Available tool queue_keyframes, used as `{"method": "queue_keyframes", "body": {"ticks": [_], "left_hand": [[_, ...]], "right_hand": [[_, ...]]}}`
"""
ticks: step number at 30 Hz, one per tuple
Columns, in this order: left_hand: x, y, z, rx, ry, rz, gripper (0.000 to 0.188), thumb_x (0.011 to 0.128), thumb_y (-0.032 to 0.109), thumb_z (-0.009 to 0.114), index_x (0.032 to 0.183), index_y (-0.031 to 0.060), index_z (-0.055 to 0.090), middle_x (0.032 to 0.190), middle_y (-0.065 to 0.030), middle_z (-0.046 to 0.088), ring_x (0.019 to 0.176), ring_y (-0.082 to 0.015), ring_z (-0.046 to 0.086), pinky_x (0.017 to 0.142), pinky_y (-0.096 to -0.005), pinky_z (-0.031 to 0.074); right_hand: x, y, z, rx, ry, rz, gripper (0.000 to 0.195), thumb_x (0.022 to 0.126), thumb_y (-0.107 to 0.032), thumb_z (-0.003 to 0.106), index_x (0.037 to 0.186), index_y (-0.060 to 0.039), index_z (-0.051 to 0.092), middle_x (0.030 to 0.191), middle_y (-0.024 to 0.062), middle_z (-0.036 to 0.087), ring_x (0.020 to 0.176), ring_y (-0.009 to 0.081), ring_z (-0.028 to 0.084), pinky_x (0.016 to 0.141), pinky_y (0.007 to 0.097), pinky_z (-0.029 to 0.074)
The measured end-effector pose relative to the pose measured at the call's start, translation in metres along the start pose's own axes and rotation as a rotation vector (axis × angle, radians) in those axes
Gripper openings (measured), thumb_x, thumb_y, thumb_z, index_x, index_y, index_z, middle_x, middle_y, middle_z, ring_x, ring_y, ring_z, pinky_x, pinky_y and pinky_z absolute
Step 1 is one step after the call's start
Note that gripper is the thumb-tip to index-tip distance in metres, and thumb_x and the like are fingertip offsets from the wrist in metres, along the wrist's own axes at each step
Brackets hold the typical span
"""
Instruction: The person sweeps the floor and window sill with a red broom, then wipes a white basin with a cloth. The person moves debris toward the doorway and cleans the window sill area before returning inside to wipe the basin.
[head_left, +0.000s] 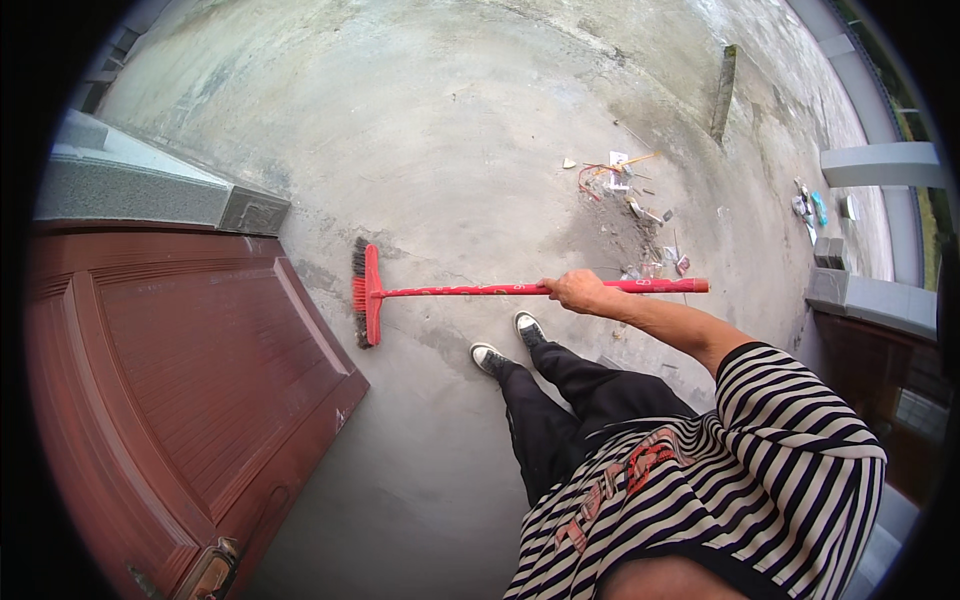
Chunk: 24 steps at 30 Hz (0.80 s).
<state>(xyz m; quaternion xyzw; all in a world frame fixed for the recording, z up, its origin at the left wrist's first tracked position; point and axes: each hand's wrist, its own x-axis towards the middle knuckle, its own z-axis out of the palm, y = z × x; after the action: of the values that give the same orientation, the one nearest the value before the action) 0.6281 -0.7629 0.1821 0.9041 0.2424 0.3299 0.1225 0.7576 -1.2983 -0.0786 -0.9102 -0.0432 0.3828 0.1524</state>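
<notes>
My right hand (577, 291) is closed around the red handle of a broom (465, 290). The handle runs nearly level across the view, its free end extending past my hand to the right. At the left end sits the red broom head (373, 294), its dark and red bristles (360, 295) turned left, near the door. Whether the bristles touch the floor I cannot tell. Beyond my hand, a heap of dirt and litter (626, 229) lies on the concrete floor (480, 172), with paper scraps, wrappers and thin sticks. My left hand is out of view.
A reddish-brown panelled door (217, 382) with a metal handle (214, 570) stands open at left, beside a grey stone-faced ledge (135, 187). More litter (808, 206) lies at far right by a grey post (881, 163). A narrow slab (724, 94) lies farther off.
</notes>
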Motion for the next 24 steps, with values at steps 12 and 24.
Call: {"method": "queue_keyframes", "body": {"ticks": [12,24], "left_hand": [[-0.18,-0.026,0.056,-0.292,-0.997,-0.816,0.073,0.088,0.054,0.043,0.14,0.0085,0.019,0.128,-0.0201,0.037,0.105,-0.0314,0.051,0.083,-0.0436,0.046],[-0.094,-0.07,0.24,-0.284,-1.531,-1.297,0.072,0.088,0.051,0.046,0.14,0.0106,0.017,0.129,-0.0179,0.036,0.107,-0.0299,0.049,0.087,-0.0401,0.045]], "right_hand": [[-0.308,0.232,0.051,0.117,-0.066,0.703,0.039,0.085,-0.028,0.051,0.124,-0.0235,0.051,0.094,0.0125,0.065,0.085,0.0315,0.062,0.07,0.0443,0.048],[-0.393,0.058,0.134,0.814,0.439,1.243,0.046,0.084,-0.028,0.054,0.127,-0.0133,0.049,0.094,0.0162,0.064,0.087,0.0349,0.06,0.073,0.0436,0.048]]}}
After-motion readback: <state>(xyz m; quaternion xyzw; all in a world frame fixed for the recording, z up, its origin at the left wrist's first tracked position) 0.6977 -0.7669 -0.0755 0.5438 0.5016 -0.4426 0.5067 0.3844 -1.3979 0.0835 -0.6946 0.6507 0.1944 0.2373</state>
